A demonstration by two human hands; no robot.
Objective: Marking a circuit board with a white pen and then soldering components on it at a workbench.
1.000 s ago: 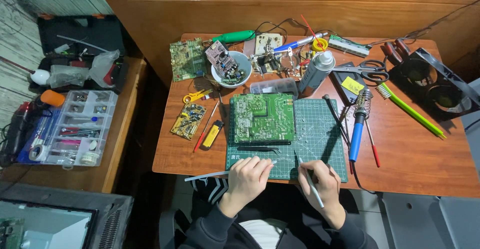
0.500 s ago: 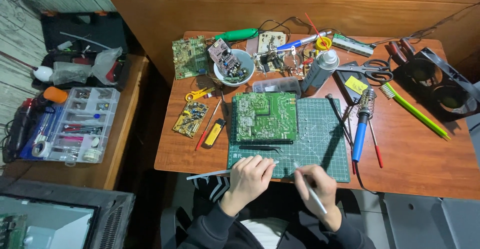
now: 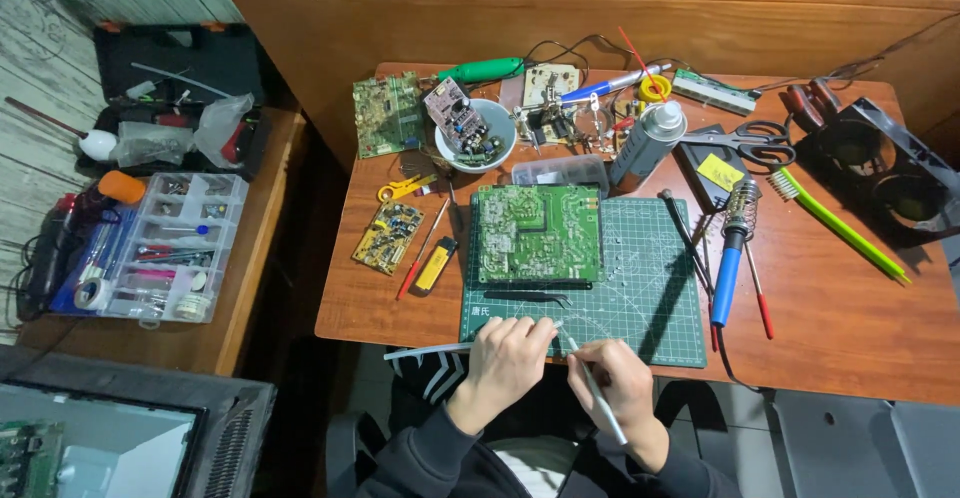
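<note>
Beyond hands: tweezers (image 3: 528,297), circuit board (image 3: 538,233) on cutting mat (image 3: 640,298).

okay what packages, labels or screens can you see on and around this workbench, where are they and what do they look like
Spray can: upright behind the cutting mat, silver cylinder, white cap.
Yellow label: on a flat black box by the scissors, small square.
Plastic bag: in the black case at left, clear, crumpled.
Screen: bottom left corner, pale, dark frame.

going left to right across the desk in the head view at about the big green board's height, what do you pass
small yellow circuit board → red screwdriver → yellow lighter → large green circuit board → blue-handled soldering iron → green toothbrush
</note>
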